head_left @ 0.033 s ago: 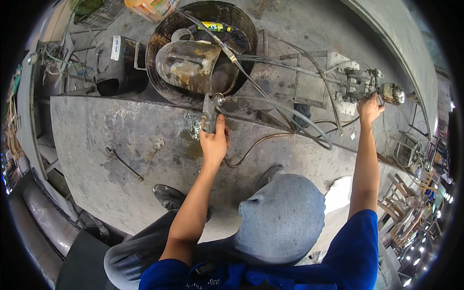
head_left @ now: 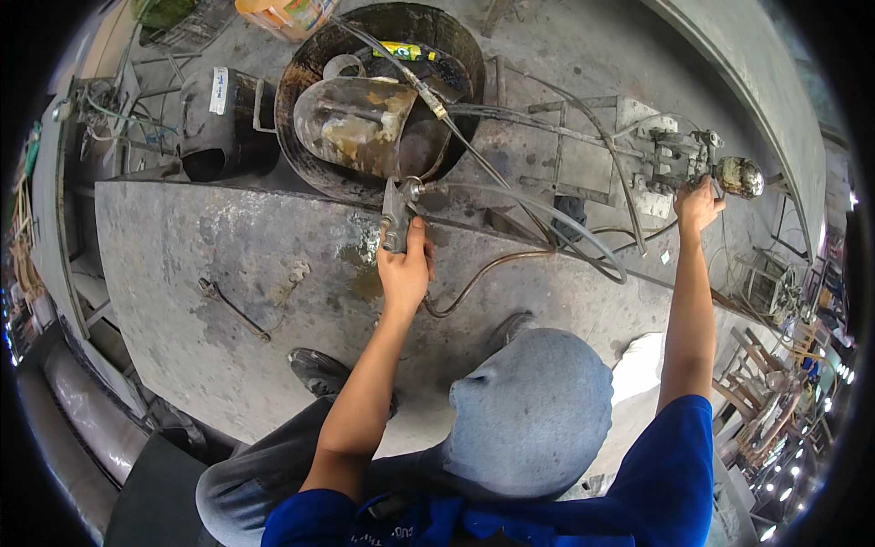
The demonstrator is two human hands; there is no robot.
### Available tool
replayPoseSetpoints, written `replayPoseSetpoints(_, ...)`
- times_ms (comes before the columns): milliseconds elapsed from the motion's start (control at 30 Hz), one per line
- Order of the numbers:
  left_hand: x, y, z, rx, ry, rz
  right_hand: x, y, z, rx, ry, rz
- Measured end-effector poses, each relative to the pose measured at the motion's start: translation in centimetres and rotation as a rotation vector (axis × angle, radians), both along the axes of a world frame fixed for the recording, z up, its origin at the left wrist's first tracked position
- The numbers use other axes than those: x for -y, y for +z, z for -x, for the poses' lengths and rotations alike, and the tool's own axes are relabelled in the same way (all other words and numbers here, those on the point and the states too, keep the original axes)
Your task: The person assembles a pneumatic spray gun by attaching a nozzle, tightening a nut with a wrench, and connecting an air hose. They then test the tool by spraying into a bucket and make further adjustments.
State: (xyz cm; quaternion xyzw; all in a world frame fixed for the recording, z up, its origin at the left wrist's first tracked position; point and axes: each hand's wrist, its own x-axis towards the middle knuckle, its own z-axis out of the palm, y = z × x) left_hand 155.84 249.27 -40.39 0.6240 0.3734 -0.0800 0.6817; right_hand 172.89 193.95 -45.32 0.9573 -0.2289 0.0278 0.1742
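My left hand (head_left: 406,273) is shut around a grey spray gun (head_left: 395,214) at the far edge of a stained metal table (head_left: 182,255). The gun's nozzle points toward a round dark drum (head_left: 305,64) that holds a rusty metal scoop (head_left: 355,123). Grey hoses (head_left: 547,214) run from the gun to a pump unit (head_left: 679,155) on a frame at the right. My right hand (head_left: 697,205) reaches far out and grips a part on the underside of that pump, beside its round metal knob (head_left: 740,176).
A thin wrench (head_left: 232,308) lies on the table's left half. A black container (head_left: 223,118) stands left of the drum. My dark shoe (head_left: 319,369) rests on the table's near edge. Metal racks and clutter line the right rim (head_left: 775,365).
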Motion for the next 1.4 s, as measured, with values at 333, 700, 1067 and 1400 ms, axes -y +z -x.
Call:
replayPoseSetpoints(333, 1.1, 0.0, 0.7, 0.156, -0.105, -0.035, -9.4, 9.2, 0.7, 0.429, 0.442, -0.233)
replayPoseSetpoints(700, 3.5, 9.3, -1.5, 0.461, -0.644, -0.051, -36.5, 7.5, 12.5, 0.072, 0.586, -1.908)
replayPoseSetpoints(1067, 5.4, 4.7, 0.9, 0.359, -0.404, 0.335, -36.0, 12.9, 10.5, 0.105, 0.206, -2.300)
replayPoseSetpoints(1400, 6.6, 5.3, 1.2, 0.396, -0.294, 0.414, -37.9, 16.7, 9.0, 0.012, 0.119, -2.241)
